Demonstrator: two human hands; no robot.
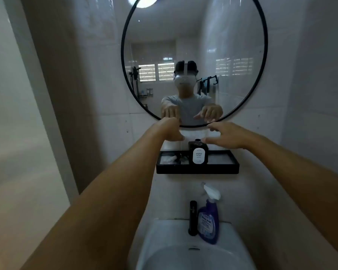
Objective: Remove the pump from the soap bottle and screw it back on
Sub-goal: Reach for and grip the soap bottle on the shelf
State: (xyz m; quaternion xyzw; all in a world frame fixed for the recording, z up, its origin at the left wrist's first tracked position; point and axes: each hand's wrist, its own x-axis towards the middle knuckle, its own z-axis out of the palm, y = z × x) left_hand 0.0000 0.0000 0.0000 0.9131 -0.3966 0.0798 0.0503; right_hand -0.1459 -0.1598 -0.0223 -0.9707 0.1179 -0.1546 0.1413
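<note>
A black square soap bottle (198, 152) with a white "HAND SOAP" label stands upright on a black wall shelf (197, 170). Its threaded neck is bare, with no pump on it. A small dark part (180, 159) lies on the shelf left of the bottle, beside something white; I cannot tell if it is the pump. My left hand (170, 131) hovers just above and left of the neck, holding nothing. My right hand (229, 135) hovers above and right of it, fingers spread and pointing at the neck. Neither hand touches the bottle.
A round black-framed mirror (193, 61) hangs right behind my hands. Below the shelf, a white basin (164, 248) carries a black tap (193, 218) and a blue spray bottle (208, 221). Tiled walls close in on both sides.
</note>
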